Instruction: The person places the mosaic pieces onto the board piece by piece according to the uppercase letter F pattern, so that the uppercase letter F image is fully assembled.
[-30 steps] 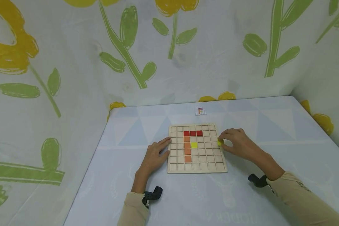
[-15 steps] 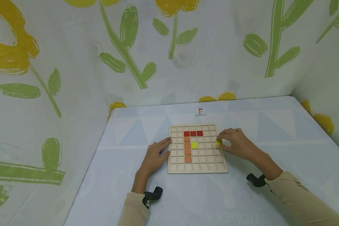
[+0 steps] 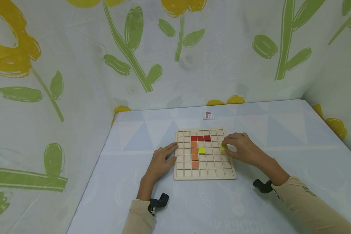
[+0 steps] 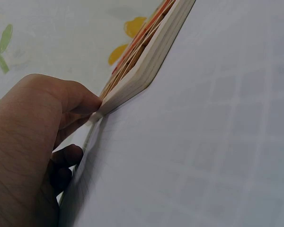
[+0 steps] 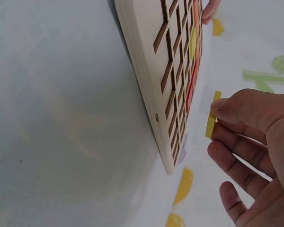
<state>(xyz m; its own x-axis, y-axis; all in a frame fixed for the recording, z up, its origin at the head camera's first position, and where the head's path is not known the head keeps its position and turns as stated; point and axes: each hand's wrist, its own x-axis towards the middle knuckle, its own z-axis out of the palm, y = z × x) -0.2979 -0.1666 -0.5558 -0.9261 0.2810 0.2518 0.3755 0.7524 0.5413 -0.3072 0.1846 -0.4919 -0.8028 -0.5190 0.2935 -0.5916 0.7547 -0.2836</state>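
Observation:
A wooden grid board [image 3: 217, 169] lies on the table, bearing three red tiles [image 3: 200, 138], a column of several orange tiles [image 3: 194, 150] and a yellow tile [image 3: 201, 150] beside that column. My left hand [image 3: 159, 162] rests at the board's left edge, its fingertips and thumb right at the rim; in the left wrist view the hand [image 4: 47, 118] touches the board's side. Over the board's right edge my right hand [image 3: 244, 149] pinches a second yellow tile [image 5: 213, 114] between thumb and fingers. The right wrist view shows that tile raised above the grid, tilted on edge.
Behind the board lies a small card [image 3: 208, 115] with a printed grid pattern. Around the table [image 3: 193, 208] hang white cloth walls [image 3: 216, 74] with flower prints. Each wrist wears a black camera, such as the left one [image 3: 159, 202].
My right hand has moved a little to the left, carrying the yellow tile from the board's right edge inward over it. The left hand has stayed in place.

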